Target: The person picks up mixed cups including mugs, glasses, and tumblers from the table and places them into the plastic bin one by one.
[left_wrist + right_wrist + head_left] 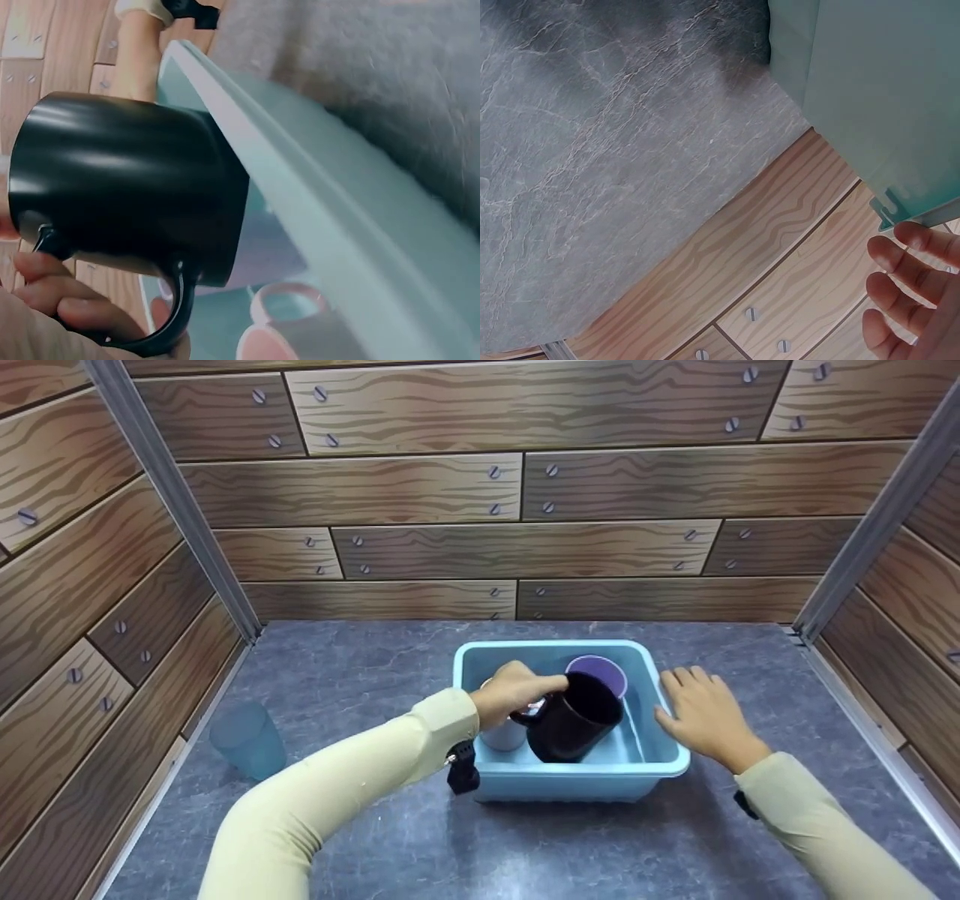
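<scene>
A black mug (564, 727) is tilted inside the light blue plastic tub (577, 787). My left hand (517, 690) grips the mug by its handle, and in the left wrist view the fingers (97, 319) curl through that handle. Behind the black mug in the tub stands a purple cup (609, 669). A whitish mug (504, 737) sits at the tub's left side, partly hidden by my left hand. At the tub's right rim my right hand (705, 716) rests with its fingers loosely extended, and its fingertips (909, 234) touch the rim in the right wrist view.
A translucent blue cup (249, 741) stands on the grey marbled table (360, 690) at the left, near the side wall. Wood-patterned panels (435, 487) enclose the table at the back and both sides, with metal posts (180, 502) at the corners.
</scene>
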The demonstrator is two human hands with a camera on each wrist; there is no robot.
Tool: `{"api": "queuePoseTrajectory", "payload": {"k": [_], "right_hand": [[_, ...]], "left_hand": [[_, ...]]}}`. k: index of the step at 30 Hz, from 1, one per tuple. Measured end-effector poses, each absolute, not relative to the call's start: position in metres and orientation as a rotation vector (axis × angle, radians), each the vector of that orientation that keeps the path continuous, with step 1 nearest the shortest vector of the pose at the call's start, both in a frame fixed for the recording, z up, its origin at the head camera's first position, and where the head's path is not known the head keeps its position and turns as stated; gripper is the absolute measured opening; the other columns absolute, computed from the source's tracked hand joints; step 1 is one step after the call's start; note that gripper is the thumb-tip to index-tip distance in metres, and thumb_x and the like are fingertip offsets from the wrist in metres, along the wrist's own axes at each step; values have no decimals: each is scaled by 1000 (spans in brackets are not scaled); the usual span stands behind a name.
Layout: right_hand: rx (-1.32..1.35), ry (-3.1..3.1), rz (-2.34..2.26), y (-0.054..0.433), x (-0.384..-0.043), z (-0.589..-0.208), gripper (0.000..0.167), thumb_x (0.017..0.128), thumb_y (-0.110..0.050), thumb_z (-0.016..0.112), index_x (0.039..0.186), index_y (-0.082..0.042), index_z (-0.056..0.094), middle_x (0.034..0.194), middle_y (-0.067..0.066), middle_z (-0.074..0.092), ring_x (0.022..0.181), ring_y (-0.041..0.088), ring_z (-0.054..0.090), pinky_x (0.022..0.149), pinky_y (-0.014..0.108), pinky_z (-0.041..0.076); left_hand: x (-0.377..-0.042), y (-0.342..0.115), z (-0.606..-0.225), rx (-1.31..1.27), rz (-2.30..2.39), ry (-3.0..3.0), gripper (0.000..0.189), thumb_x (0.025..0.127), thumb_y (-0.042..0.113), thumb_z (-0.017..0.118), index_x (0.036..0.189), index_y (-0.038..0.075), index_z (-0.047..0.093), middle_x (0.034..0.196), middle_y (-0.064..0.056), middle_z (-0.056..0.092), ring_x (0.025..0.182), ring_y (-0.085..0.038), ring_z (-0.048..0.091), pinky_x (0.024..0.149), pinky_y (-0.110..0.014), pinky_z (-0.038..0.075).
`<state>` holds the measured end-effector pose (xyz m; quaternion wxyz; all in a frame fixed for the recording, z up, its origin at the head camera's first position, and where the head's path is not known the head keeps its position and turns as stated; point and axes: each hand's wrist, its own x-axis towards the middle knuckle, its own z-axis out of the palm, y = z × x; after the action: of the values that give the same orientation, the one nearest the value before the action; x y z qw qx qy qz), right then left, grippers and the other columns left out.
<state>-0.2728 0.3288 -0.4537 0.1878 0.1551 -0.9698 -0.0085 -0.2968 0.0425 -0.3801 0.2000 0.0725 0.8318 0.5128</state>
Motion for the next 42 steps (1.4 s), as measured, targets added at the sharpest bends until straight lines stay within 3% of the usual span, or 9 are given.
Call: {"api": "queuePoseTrajectory", "payload": {"k": [4, 15, 30, 42], "right_hand": [[436, -2726, -21, 329, -272, -453, 43, 84, -31, 57, 110, 4, 53, 99, 20, 58, 91, 37, 53, 72, 51, 42], [437, -2731, -33, 328, -271, -452, 42, 85, -30, 57, 110, 3, 54, 100, 20, 59, 93, 37, 53, 74, 51, 43], [448, -2737, -19, 328, -271, -452, 44, 84, -30, 57, 112, 4, 53, 100, 21, 58, 92, 37, 53, 75, 52, 44], [449, -2725, -19, 328, -271, -453, 40, 84, -29, 57, 109, 2, 53, 97, 18, 58, 89, 35, 52, 71, 49, 42]], "left_hand": [[-297, 42, -377, 288, 1254, 2388, 46, 78, 36, 63, 45, 22, 34, 45, 8, 33, 46, -7, 33, 49, -21, 29], [-300, 41, -385, 390, 1148, 2221, 38, 85, 36, 54, 53, 17, 48, 54, 5, 46, 57, -8, 43, 65, -18, 36], [-316, 51, -386, 402, 1051, 2111, 30, 88, 32, 50, 67, 13, 59, 52, 3, 53, 47, -6, 45, 51, -19, 38], [-317, 67, -397, 292, 1026, 2049, 22, 87, 24, 52, 72, 9, 59, 50, -4, 55, 42, -9, 49, 51, -23, 42]]}}
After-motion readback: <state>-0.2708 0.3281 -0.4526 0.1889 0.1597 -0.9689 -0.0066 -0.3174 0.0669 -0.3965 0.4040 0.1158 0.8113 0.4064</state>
